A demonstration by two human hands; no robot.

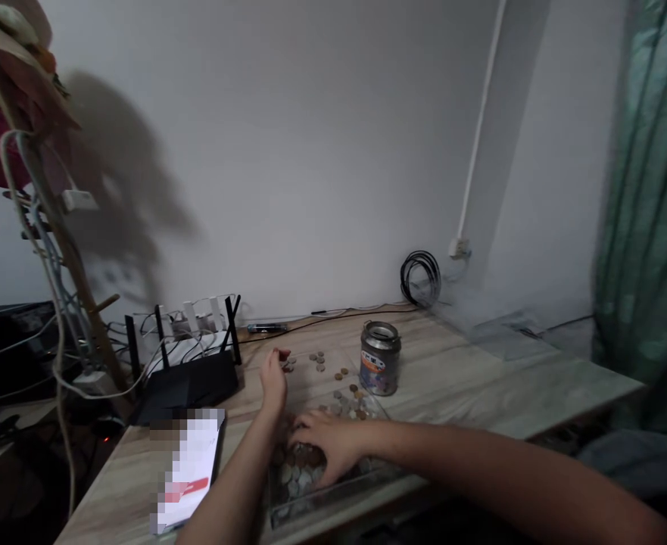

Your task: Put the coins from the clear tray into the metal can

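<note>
My left hand (272, 378) reaches forward over the wooden table (481, 386), its fingertips pinched at a small group of coins (288, 365) near the back. My right hand (327, 443) lies low over a heap of coins (299, 473) in a clear shallow tray (333, 496) at the table's front edge, fingers spread down among them. More loose coins (347, 401) are scattered between the hands and a metal tin can (379, 357) standing upright to the right.
A black router (188, 378) with upright antennas sits at the left, with tangled cables and a power strip behind it. A white paper (188, 469) lies front left. A coiled black cable (421, 278) rests by the wall. A green curtain (651, 227) hangs at right.
</note>
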